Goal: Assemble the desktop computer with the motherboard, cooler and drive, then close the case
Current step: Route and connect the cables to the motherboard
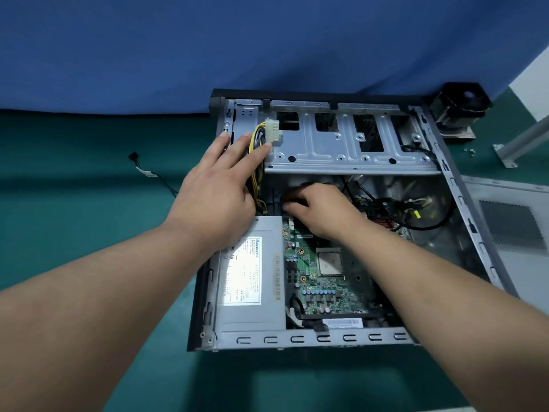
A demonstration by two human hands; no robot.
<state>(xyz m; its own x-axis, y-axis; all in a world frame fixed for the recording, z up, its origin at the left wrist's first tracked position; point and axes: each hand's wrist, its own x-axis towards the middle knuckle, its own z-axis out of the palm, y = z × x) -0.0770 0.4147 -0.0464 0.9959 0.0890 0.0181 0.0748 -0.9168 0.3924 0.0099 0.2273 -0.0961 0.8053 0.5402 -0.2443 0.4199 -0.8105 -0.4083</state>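
The open computer case lies flat on the green mat. Inside it is the green motherboard with a bare CPU, beside the grey power supply. The metal drive cage spans the far end. My left hand lies with straight fingers on the yellow and black wire bundle, just below its white connector. My right hand reaches under the cage, its fingers curled round a black cable at the board's far edge. The black cooler stands outside the case's far right corner.
The grey side panel lies flat to the right of the case. A loose black cable lies on the mat to the left. Small screws and a metal frame leg are at the far right. A blue cloth hangs behind.
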